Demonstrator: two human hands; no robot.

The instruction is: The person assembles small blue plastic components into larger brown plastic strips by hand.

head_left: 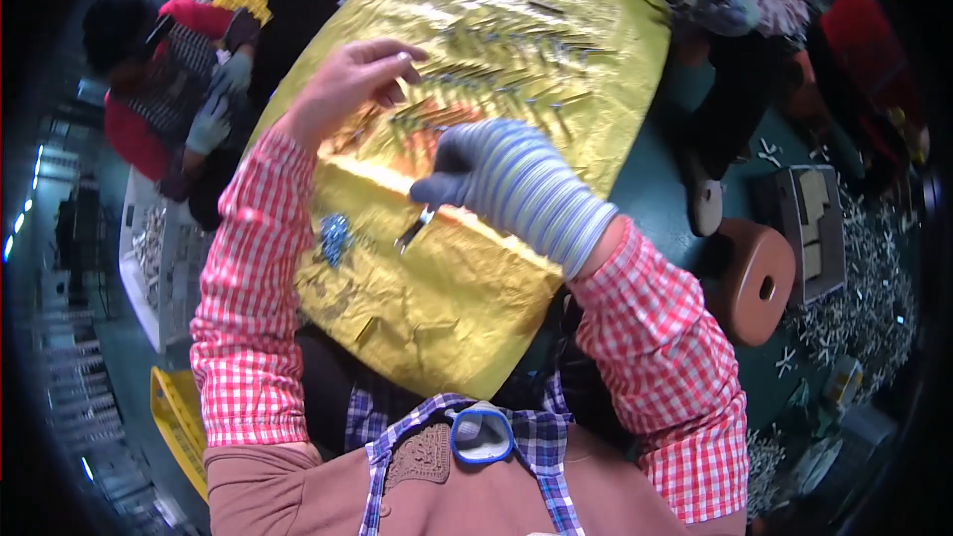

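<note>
Watching remotely, I see a crinkled yellow sheet [452, 308] bearing rows of slim metal pieces [478, 76]; my striped-gloved right hand [501, 177], pinched closed; my bare left hand [352, 84], half-open, any hold unclear; a blue-silver heap [335, 236]; and 1 dark-and-silver part [417, 226], gripped in the right fingertips above the sheet.

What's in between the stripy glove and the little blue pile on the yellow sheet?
In the head view, a slim piece pokes out from the gloved right hand; from there to the blue pile, it's just wrinkly yellow sheet.
</note>
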